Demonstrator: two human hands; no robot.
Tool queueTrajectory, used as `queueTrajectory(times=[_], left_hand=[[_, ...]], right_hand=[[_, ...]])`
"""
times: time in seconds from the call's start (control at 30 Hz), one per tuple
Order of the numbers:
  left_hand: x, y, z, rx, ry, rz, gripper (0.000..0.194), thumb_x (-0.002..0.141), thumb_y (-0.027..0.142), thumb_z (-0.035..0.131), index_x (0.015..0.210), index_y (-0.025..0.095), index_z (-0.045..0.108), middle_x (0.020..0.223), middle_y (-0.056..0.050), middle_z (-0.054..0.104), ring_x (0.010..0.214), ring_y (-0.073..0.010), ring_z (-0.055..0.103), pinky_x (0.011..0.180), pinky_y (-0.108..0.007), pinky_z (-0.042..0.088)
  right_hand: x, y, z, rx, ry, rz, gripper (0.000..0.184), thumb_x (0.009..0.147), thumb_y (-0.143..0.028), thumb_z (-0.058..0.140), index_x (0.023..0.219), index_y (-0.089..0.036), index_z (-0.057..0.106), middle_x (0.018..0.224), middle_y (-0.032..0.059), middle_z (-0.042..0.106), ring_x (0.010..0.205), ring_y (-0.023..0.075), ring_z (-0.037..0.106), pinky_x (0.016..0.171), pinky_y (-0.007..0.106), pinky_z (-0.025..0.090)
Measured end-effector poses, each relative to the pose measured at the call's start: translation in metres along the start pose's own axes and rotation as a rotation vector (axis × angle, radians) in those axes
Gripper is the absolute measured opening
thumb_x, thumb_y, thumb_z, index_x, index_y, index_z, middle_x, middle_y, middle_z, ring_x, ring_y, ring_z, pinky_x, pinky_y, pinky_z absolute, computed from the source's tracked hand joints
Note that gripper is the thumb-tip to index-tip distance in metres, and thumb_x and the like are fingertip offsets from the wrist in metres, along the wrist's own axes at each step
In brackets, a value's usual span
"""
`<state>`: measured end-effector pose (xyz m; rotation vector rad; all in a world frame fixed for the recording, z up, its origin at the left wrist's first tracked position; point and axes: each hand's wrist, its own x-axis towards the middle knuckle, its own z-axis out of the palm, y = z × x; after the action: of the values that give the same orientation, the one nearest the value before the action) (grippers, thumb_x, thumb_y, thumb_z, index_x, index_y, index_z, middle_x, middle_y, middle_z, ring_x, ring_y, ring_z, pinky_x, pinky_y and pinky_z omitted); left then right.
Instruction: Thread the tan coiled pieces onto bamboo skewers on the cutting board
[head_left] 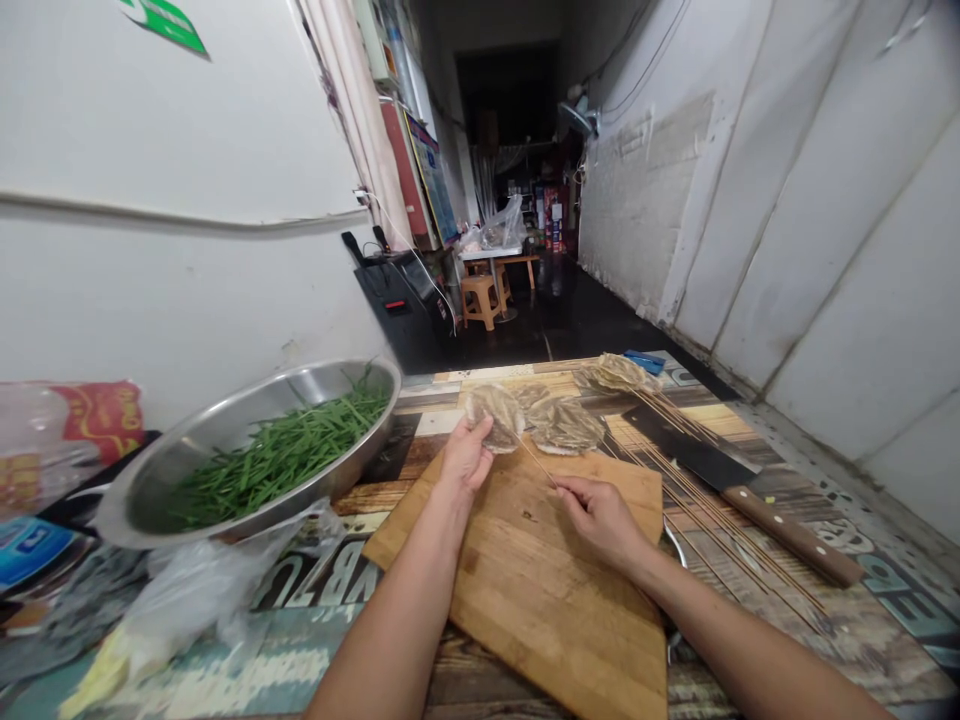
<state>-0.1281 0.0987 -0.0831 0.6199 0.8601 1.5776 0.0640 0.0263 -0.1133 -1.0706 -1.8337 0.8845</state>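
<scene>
My left hand (466, 455) pinches a thin, flat, brownish, wrinkled sheet of food (496, 415) by its near edge, above the far end of the wooden cutting board (540, 560). A thin wooden skewer (537, 460) runs from that sheet to my right hand (592, 510), whose fingers are closed on its near end. How far the skewer goes into the sheet is hidden. More such flat pieces (564, 424) lie just beyond the board. A stack of skewered pieces (616, 374) rests farther right, and several loose skewers (712, 500) lie right of the board.
A cleaver (697, 450) with a wooden handle lies at the right. To the left stands a large metal basin (345, 470) of cut green stalks (277, 460). Plastic bags (202, 590) and a grey cloth (82, 610) are near it. A blue packet (645, 362) sits at the table's far edge.
</scene>
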Motion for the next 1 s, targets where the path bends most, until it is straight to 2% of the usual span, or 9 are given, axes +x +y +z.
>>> queueTrajectory(times=[0.17,0.43,0.53,0.67,0.73,0.83,0.93,1.0], left_hand=[[-0.003,-0.002,0.003,0.061,-0.041,0.069,0.033,0.059,0.016,0.076,0.088,0.015,0.060,0.082,-0.002,0.069,0.073,-0.0130,0.064,0.077,-0.029,0.050],[0.001,-0.005,0.000,0.025,0.015,0.002,0.034,0.058,0.013,0.076,0.087,0.014,0.059,0.079,-0.002,0.068,0.070,-0.0141,0.064,0.076,-0.032,0.051],[0.001,-0.005,0.000,0.025,0.024,-0.017,0.034,0.057,0.014,0.077,0.085,0.014,0.059,0.075,-0.002,0.067,0.068,-0.0143,0.064,0.075,-0.033,0.051],[0.003,-0.006,-0.001,0.020,0.037,-0.005,0.037,0.052,0.015,0.078,0.085,0.013,0.061,0.078,-0.003,0.068,0.069,-0.0137,0.063,0.071,-0.028,0.050],[0.004,-0.008,-0.002,0.044,0.052,0.042,0.038,0.050,0.017,0.079,0.084,0.013,0.062,0.078,-0.004,0.068,0.068,-0.0135,0.062,0.070,-0.027,0.049],[0.009,-0.010,-0.005,0.093,0.111,0.172,0.038,0.050,0.020,0.079,0.084,0.013,0.064,0.080,-0.004,0.068,0.070,-0.0130,0.062,0.074,-0.028,0.048],[0.017,-0.009,-0.012,0.125,0.267,0.346,0.032,0.054,0.018,0.076,0.083,0.013,0.064,0.082,-0.003,0.068,0.074,-0.0123,0.062,0.079,-0.028,0.047],[0.021,-0.006,-0.017,0.110,0.373,0.406,0.026,0.057,0.014,0.072,0.081,0.014,0.063,0.082,-0.002,0.068,0.076,-0.0121,0.062,0.081,-0.028,0.047]], right_hand=[[0.004,-0.002,-0.004,0.048,0.002,0.034,0.029,0.084,-0.028,0.039,0.082,-0.018,0.066,0.083,0.0046,0.070,0.080,0.0194,0.064,0.075,0.030,0.049],[0.002,-0.006,-0.002,-0.007,0.007,-0.032,0.028,0.085,-0.027,0.038,0.078,-0.017,0.063,0.075,0.0046,0.068,0.070,0.0179,0.063,0.065,0.027,0.047],[0.001,-0.002,0.000,-0.020,0.029,-0.045,0.028,0.085,-0.027,0.040,0.085,-0.017,0.067,0.084,0.0057,0.071,0.077,0.0189,0.065,0.068,0.028,0.049],[-0.001,0.003,0.000,-0.132,0.053,-0.055,0.029,0.085,-0.026,0.043,0.099,-0.020,0.069,0.098,0.0060,0.071,0.087,0.0204,0.066,0.077,0.030,0.051],[-0.001,0.003,-0.003,-0.179,0.048,-0.056,0.029,0.085,-0.025,0.044,0.098,-0.020,0.069,0.099,0.0060,0.071,0.086,0.0211,0.067,0.077,0.032,0.051],[0.001,-0.001,-0.009,-0.104,0.016,-0.049,0.028,0.084,-0.025,0.044,0.094,-0.020,0.071,0.095,0.0053,0.071,0.084,0.0209,0.067,0.075,0.032,0.052],[0.002,-0.006,-0.012,0.005,-0.021,-0.029,0.027,0.083,-0.026,0.045,0.088,-0.019,0.071,0.091,0.0048,0.072,0.082,0.0206,0.067,0.072,0.031,0.053],[0.001,-0.008,-0.012,0.024,-0.018,-0.024,0.026,0.082,-0.027,0.047,0.087,-0.019,0.072,0.090,0.0049,0.072,0.081,0.0205,0.067,0.072,0.031,0.054]])
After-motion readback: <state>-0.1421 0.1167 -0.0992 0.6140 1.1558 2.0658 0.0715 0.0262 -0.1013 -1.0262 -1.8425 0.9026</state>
